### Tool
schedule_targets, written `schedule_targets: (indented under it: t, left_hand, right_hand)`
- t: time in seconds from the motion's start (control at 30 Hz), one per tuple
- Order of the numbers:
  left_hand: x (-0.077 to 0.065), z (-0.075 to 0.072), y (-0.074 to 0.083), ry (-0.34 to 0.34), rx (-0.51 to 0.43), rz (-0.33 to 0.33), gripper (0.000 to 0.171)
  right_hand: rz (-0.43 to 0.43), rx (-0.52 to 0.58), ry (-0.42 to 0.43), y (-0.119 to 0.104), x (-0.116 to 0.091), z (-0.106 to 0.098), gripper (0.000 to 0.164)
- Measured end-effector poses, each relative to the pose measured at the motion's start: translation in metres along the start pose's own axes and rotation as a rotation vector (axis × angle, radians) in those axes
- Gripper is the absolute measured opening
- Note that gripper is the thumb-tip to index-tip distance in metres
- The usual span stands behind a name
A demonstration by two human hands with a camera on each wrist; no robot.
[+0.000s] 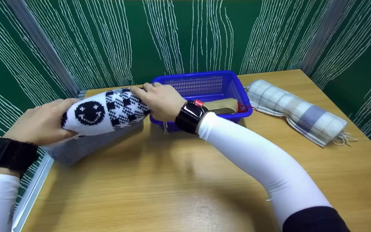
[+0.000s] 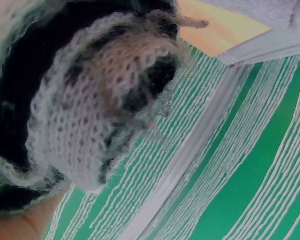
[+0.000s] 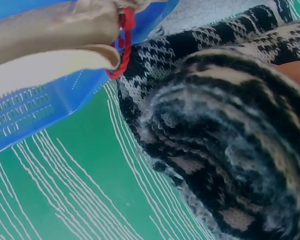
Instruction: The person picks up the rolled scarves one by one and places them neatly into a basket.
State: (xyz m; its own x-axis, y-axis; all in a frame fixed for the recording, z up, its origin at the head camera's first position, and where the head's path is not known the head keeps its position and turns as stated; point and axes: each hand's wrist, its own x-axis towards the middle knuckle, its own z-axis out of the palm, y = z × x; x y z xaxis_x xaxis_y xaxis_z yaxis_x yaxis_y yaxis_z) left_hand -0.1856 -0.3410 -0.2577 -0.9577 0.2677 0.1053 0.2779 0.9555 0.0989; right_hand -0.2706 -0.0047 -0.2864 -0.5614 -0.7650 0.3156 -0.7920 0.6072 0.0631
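Note:
A rolled knitted scarf (image 1: 121,111) in black and white, with a smiley face and a checked pattern, is held between both hands above the left part of the table. My left hand (image 1: 40,120) grips its left end, thumb below and fingers over the top. My right hand (image 1: 161,100) grips the opposite end, in front of the blue basket (image 1: 192,76). Layered spiral ends of the roll fill much of both wrist views, the scarf (image 2: 85,110) close to the left camera and the scarf (image 3: 215,150) close to the right one.
Inside the basket lies a beige roll (image 1: 221,104) with a red cord (image 1: 244,108). A rolled plaid scarf (image 1: 295,106) with fringe rests on the table (image 1: 185,193) at right. Partly hidden under the held scarf is a grey cloth-like item (image 1: 76,151). Green patterned walls (image 1: 198,38) enclose the table.

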Motion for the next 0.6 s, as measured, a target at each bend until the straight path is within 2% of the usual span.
schedule_targets:
  t: [0.4, 0.6]
  left_hand:
    - [0.012, -0.009, 0.013, 0.011, -0.02, 0.026, 0.078]
    - [0.017, -0.011, 0.02, 0.015, -0.032, 0.036, 0.083]
  right_hand:
    - [0.024, 0.006, 0.009, 0.012, -0.005, -0.006, 0.09]
    - [0.037, 0.006, 0.017, 0.019, -0.009, -0.009, 0.086]
